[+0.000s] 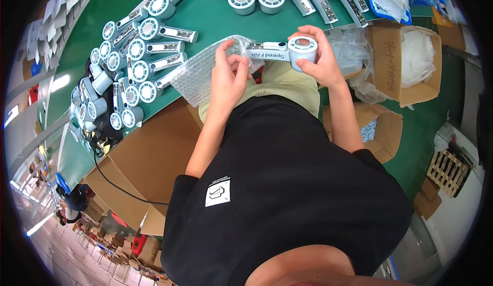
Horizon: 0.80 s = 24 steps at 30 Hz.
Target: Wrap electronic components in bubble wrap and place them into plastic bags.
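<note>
My right hand (324,62) grips a light grey-blue handheld fan (302,54) by its round head, thumb on the near side and fingers around the far side. The fan's flat handle points left, and its end meets the mouth of a clear bubble-wrap bag (197,72). With fingers pinched at that mouth, my left hand (231,75) holds the bag, which hangs off to the left past the table edge. Whether the handle tip sits inside the bag or only touches it, I cannot tell.
Several similar fans (149,29) lie on the green table (215,21), left and far. A blue tray (387,1) holds clear bags at far right. Open cardboard boxes stand right (385,62) and left (149,147). A black cable (115,183) trails over the left box.
</note>
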Available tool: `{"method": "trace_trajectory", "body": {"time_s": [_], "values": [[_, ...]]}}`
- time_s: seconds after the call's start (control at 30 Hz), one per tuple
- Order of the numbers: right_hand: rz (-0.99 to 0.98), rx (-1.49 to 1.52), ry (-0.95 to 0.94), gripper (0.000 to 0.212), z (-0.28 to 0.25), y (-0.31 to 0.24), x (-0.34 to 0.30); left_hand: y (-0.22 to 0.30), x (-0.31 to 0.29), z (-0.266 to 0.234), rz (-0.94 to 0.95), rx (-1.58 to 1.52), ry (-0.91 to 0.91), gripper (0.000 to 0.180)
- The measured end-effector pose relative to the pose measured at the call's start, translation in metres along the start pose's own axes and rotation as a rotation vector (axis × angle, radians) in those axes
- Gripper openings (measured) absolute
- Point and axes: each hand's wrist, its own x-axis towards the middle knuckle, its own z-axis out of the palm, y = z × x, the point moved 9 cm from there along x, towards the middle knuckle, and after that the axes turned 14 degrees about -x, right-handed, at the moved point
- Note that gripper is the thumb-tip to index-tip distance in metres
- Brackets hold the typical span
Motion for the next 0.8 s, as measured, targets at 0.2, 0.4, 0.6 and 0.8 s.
{"method": "trace_trajectory", "body": {"time_s": [0.2, 0.4, 0.6, 0.8], "values": [[-0.148, -0.261, -0.065, 0.075, 0.022, -0.049, 0.008, 0.041, -0.006, 0.015, 0.056, 0.136, -0.155, 0.066], [-0.194, -0.426, -0.152, 0.078, 0.051, -0.075, 0.020, 0.085, -0.012, 0.026, 0.171, 0.234, -0.246, 0.061], [-0.364, -0.292, -0.238, 0.082, 0.057, -0.108, 0.023, 0.140, 0.014, 0.016, 0.625, 0.859, -0.423, 0.055], [-0.488, -0.251, -0.264, 0.086, 0.061, -0.143, 0.023, 0.104, 0.029, 0.023, 0.023, 0.266, -0.838, 0.056]]}}
